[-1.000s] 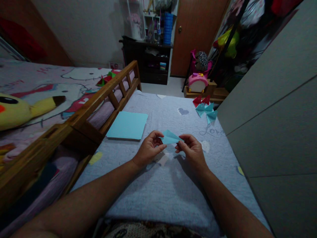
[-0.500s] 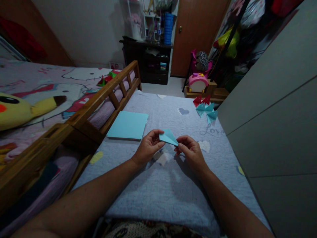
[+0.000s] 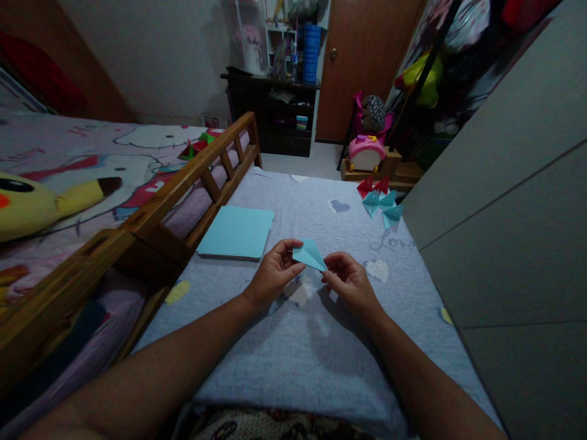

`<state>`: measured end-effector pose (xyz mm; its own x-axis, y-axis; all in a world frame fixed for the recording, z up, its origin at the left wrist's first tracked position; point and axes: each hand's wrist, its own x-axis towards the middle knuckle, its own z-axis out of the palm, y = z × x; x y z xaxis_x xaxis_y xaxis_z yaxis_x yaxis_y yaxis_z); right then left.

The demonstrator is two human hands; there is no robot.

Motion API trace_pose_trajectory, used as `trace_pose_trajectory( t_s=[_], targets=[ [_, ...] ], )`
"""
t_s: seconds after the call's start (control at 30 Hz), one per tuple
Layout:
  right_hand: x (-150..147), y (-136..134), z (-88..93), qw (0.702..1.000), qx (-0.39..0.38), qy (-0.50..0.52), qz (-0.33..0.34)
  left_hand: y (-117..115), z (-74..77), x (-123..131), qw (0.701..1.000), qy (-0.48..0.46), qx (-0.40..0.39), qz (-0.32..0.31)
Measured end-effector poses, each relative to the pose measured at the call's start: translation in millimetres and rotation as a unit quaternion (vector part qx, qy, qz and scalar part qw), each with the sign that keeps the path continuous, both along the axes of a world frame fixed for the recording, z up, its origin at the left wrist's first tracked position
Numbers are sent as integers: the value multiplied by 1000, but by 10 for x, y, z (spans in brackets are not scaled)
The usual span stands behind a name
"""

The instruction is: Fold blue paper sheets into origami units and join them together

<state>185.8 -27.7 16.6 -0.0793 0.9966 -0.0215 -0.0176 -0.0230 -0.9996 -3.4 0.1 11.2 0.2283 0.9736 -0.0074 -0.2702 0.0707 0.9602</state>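
A small folded piece of light blue paper is held between both hands just above a grey-blue bedsheet. My left hand pinches its left end with thumb and fingers closed. My right hand pinches its lower right tip. A flat stack of light blue paper sheets lies on the sheet to the left of my left hand. Several folded paper pieces, blue and red, lie at the far right edge of the sheet.
A wooden bed rail runs along the left, with a cartoon-print bed and a yellow plush toy beyond it. A grey wardrobe wall closes the right side. A dark shelf unit, a brown door and a pink toy stand at the back.
The folded paper has been turned and drawn in: its right tip dropped and moved left. My right hand shifted left towards my left hand, which stayed in place.
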Motion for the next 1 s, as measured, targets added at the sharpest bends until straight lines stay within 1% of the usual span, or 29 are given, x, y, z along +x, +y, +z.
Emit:
trace_pose_trajectory(
  t_s=[0.23,0.4,0.5,0.7,0.9,1.0],
  targets=[
    [-8,-24,-40,997,50,-61,-8,1,15,-8,1000,13,-10,-7],
    [-6,-20,-53,998,50,-39,-11,2,0,-21,999,39,-15,-11],
    [5,-14,-70,998,53,-27,-13,4,-20,-35,997,71,-1,-12],
    [16,-22,-66,999,43,-21,-11,9,-56,-49,990,132,55,9],
    [4,-24,-26,999,40,-16,-17,11,-46,-63,985,151,88,13],
    [-6,-24,11,999,32,-12,-21,0,-36,-77,983,161,87,9]
  ],
)
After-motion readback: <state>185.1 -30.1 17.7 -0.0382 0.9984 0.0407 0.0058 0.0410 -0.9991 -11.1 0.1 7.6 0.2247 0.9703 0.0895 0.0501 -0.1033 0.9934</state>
